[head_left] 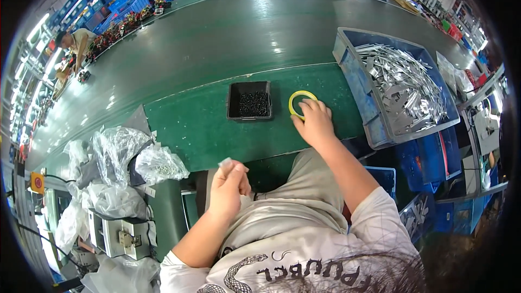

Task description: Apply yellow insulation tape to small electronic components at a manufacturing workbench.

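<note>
A long green conveyor belt [217,38] curves through a factory hall lined with blue crates [135,0], where another worker [76,43] bends over the far side of the line. At the near edge a darker green mat [206,125] covers the work surface [163,206]. A seated person reaches the right hand [313,122] out over the mat, forearm stretched forward, fingers together and curled down on a yellow tape ring [300,99] lying flat; the fingertips cover the ring's near side. Just left of those fingers sits a small black tray [233,100] of dark screws. Right of them stands a grey-blue bin [355,76] heaped with bright metal strips [401,84]. The left hand [229,180] is raised close to the body, wrist bent, thumb and fingertips pinched shut on a small pale scrap [224,161] that pokes out above them. Further left of that hand lie crumpled clear plastic bags [130,154], one holding small metal parts.
</note>
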A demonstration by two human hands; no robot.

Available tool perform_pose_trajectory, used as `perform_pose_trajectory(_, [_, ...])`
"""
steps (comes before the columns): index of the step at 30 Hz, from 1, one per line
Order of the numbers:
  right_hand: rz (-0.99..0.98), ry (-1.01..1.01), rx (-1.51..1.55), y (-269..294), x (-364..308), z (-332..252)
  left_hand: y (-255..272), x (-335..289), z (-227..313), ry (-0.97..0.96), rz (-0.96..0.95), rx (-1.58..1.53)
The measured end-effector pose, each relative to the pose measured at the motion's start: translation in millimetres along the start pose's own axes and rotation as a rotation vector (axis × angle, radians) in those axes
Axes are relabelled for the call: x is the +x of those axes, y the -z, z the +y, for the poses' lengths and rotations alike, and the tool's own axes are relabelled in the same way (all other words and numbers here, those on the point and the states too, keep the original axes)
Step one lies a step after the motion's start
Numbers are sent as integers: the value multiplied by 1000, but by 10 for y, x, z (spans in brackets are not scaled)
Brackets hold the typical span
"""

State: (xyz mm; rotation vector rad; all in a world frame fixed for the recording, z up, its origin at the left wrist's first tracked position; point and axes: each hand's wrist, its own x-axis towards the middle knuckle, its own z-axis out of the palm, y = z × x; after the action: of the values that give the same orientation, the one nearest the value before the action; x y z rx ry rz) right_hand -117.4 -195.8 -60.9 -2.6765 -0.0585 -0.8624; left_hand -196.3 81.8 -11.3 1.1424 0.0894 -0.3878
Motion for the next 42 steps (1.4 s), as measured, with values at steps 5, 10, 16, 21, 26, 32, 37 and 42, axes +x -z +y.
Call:
perform_pose_trajectory(5, [-138, 96, 28, 129, -160, 52, -56, -76, -8, -46, -209, 380])
perform_pose_trajectory(10, [66, 410, 284, 595, -593, -294, -53, -80, -36, -153, -162, 343])
perform_pose_trajectory(16, [133, 574, 311, 946, -899, -499, -147, -128, 150, -514, -323, 631])
perform_pose_trajectory(21, [130, 581, 340, 1083, -964, -553, -254, -181, 193, -773, -383, 719])
perform_pose_trajectory(26, [137, 586, 330, 1096, -1006, -583, -243, -170, 181, -846, -430, 707])
perform_pose_trajectory(32, [132, 580, 332, 1094, -1033, -608, -244, -161, 170, -948, -446, 782])
perform_pose_trajectory(37, [116, 587, 330, 1078, -1048, -598, -237, -170, 160, -908, -444, 768])
perform_pose_trajectory(42, [105, 590, 338, 1059, -1058, -582, -233, -152, 137, -900, -451, 739])
